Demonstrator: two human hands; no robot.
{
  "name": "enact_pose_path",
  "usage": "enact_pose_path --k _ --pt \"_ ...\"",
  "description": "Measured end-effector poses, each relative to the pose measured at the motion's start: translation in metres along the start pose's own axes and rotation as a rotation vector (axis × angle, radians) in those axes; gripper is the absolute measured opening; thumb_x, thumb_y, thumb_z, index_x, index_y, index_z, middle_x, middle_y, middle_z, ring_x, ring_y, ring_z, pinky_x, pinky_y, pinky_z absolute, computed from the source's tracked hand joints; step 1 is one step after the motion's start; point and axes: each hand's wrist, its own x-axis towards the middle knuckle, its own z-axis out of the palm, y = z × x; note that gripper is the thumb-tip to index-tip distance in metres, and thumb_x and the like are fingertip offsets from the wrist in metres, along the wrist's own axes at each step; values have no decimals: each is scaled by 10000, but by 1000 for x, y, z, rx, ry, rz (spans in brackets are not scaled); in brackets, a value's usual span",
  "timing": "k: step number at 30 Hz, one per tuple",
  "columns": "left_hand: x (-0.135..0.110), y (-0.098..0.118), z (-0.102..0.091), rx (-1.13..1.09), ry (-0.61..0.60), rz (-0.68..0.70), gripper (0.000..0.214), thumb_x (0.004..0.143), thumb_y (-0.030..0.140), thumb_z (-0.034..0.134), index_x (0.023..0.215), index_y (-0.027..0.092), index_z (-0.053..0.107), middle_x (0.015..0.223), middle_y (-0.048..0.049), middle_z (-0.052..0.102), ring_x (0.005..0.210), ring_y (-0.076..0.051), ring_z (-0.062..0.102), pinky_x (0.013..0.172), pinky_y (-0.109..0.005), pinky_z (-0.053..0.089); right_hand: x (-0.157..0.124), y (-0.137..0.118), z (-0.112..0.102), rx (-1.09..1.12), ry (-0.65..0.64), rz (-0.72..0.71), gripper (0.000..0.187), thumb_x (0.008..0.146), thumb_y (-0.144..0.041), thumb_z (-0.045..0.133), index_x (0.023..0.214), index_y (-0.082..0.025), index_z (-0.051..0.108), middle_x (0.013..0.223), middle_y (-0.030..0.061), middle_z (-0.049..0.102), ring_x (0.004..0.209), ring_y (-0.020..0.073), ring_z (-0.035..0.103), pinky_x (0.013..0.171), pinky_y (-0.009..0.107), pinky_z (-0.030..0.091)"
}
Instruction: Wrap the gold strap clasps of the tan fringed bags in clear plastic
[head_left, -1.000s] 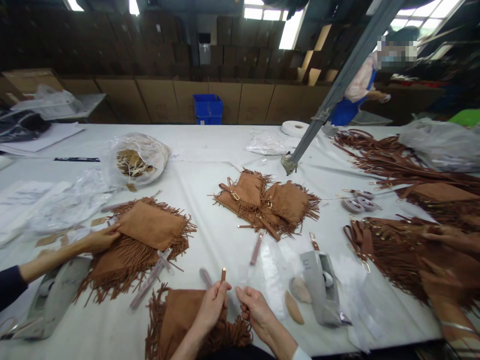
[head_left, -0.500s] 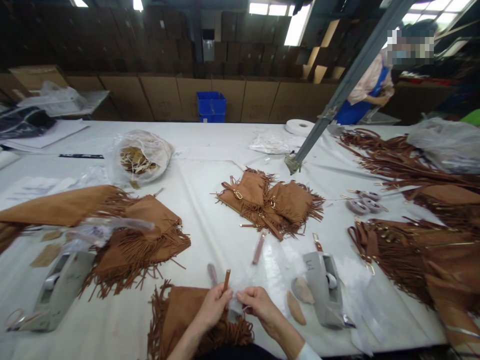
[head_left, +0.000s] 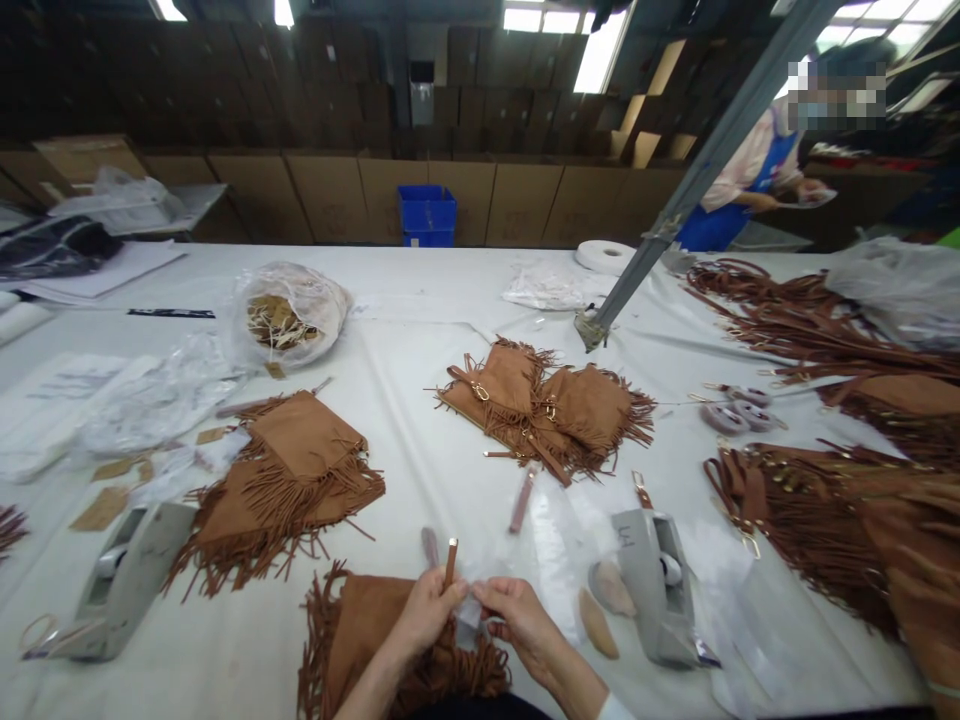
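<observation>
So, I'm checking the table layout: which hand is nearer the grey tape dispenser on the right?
Right. The right hand is left of the tape dispenser, not touching it; the left hand is farther left, holding a brown strap.

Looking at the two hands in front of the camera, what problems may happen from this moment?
1. The left hand holds the brown strap upright by its lower part, so it might slip or twist.
2. The clear plastic at the fingertips of the right hand could snag on the fringed brown piece below.
</observation>
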Motion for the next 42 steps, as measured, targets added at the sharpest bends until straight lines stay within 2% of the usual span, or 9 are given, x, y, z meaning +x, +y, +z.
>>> enact_pose_path --k 5,9,11,15,23,34,42 --pt "0 -2 2 3 4 -14 518 723 701 514 649 195 427 515 76 384 457 -78 347 457 -215 279 3 4 1 32 -3 40 339 636 -432 777 652 -124 634 553 -28 549 519 73 476 481 182 327" --pt "-2 -3 5 8 44 -32 541 806 727 304 681 211 409 482 80 379 427 -94 380 443 -223 321 10 3 0 286 95 79 260 646 -355 774 657 -152 612 560 -10 587 523 99 540 513 200 409" --pt "-4 -4 6 2 54 -37 521 826 715 264 746 220 407 482 90 383 421 -100 396 454 -228 358 12 0 -4 393 173 89 241 637 -319 788 678 -168 604 572 -9 599 544 109 566 520 202 428" --pt "-8 -5 7 -10 54 -30 476 820 694 344 792 224 411 489 104 369 418 -89 371 456 -219 368 12 -8 -10 456 273 23 272 603 -300 825 736 -174 624 647 -6 632 597 106 583 520 185 430" --pt "-14 7 7 16 34 -32 464 790 635 472 732 178 516 509 75 435 399 -74 398 397 -192 329 14 -14 -8 372 282 -160 276 582 -375 826 701 -177 674 672 -15 612 630 102 534 566 196 427" --pt "-13 11 8 12 47 -56 455 740 586 567 653 140 570 459 65 449 370 -61 379 393 -192 305 11 -15 -9 336 251 -185 306 557 -428 831 709 -194 706 690 -14 622 662 110 519 595 207 417" --pt "-12 8 6 -26 14 -58 460 753 589 561 767 132 607 475 74 440 385 -64 386 400 -193 312 13 -5 -10 190 134 -211 309 662 -471 757 761 -184 702 738 16 655 698 131 544 623 224 422"
